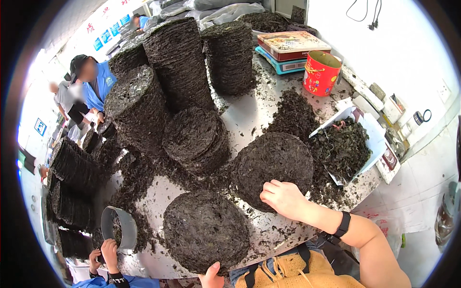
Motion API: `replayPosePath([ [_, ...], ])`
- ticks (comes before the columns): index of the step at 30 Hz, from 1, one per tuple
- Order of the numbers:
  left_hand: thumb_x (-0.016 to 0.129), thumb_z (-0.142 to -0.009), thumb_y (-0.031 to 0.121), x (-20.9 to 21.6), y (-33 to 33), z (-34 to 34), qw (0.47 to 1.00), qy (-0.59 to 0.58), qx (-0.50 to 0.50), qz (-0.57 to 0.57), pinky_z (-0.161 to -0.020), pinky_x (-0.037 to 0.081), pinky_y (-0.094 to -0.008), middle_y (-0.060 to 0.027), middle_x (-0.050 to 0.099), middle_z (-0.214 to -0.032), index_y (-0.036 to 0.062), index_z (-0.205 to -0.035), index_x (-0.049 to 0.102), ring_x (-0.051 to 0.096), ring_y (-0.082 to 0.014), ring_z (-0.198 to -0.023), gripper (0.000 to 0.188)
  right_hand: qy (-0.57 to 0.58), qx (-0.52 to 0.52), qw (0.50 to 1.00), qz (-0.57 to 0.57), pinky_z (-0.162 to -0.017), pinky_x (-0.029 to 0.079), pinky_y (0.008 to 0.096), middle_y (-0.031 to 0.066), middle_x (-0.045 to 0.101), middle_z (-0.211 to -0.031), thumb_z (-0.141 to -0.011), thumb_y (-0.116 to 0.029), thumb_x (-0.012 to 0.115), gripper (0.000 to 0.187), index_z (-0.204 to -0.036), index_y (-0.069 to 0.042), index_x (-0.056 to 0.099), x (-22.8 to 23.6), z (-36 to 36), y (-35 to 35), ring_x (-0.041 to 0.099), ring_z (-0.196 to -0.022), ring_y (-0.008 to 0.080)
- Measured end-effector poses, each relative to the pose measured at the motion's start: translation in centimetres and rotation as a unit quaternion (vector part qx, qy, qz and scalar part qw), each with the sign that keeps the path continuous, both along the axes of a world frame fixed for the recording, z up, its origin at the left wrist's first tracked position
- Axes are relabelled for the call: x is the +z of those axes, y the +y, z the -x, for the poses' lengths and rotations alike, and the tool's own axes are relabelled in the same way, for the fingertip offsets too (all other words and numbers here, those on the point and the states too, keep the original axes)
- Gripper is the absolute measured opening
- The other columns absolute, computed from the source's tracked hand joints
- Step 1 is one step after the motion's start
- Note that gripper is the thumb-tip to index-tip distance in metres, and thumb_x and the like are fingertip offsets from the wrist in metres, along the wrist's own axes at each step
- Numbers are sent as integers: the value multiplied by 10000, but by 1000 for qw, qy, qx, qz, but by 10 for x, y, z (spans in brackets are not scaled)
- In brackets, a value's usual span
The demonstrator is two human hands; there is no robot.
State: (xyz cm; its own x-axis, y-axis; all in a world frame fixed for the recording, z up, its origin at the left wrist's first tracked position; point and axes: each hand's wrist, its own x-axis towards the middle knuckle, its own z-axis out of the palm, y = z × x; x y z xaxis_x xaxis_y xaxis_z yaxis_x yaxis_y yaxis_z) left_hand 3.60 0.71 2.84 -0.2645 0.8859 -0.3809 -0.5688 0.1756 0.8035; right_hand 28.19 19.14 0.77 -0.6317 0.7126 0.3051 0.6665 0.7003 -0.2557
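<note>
Where both hands (211, 277) (284, 198) touch, two dark discs (205, 228) (274, 163) show.

Two round seaweed cakes (206, 230) in front, one red can (318, 79), one white bin (375, 133), one grey ring (128, 231).

Our right arm (384, 257) bends at the elbow (374, 234), our right hand (284, 198) curls its fingers (272, 188), and our left hand (211, 277) extends its thumb (213, 268) forward.

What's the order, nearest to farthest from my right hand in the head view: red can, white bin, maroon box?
1. White bin: to the right of your right hand.
2. Red can: farther back.
3. Maroon box: farthest, behind the can's left.
</note>
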Motion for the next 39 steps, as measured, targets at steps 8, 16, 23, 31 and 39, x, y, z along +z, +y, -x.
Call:
replayPosePath([
  [8, 603, -803, -9, -13, 2, 9, 999, -22, -23, -18, -893, 487, -384, -110, 565, -1183, 44, -1193, 531, 574, -278, -1065, 399, 237, -107, 932, 251, -674, 478, 310, 78, 540, -864, -888, -143, 581, 104, -912, -44, 561, 40, -42, -2, 581, -719, 192],
  [16, 625, -780, 0, -24, 2, 14, 1000, -18, 4, 19, -874, 498, -414, -120, 557, -1133, 60, -1256, 458, 582, -284, -1012, 508, 94, -25, 994, 58, -646, 504, 319, 28, 547, -892, -812, -161, 654, 102, -855, -88, 597, 29, -14, 1, 585, -831, 200],
  [23, 620, -786, -1, -20, 3, 10, 1000, -17, 20, -1, -831, 509, -393, -107, 562, -1085, 66, -1229, 477, 587, -257, -956, 470, 42, -30, 989, 142, -681, 505, 295, 67, 526, -943, -839, -145, 624, 88, -861, -81, 567, 18, -11, 3, 573, -849, 221],
  [31, 663, -727, 82, -43, -3, 16, 981, 41, 121, 144, -770, 533, -470, -121, 536, -894, 67, -1278, 385, 579, -248, -788, 618, 191, -276, 938, 91, -737, 500, 318, 85, 603, -876, -826, -76, 629, 160, -965, -27, 567, 49, -127, -9, 615, -798, 229],
  [39, 628, -821, -3, -25, 8, 15, 998, -45, -42, -8, -803, 486, -316, -71, 598, -1090, 67, -1122, 562, 607, -224, -956, 317, 147, -88, 981, 88, -698, 512, 321, 34, 609, -832, -777, -157, 691, 86, -841, -104, 669, 60, -40, -12, 611, -779, 225],
])
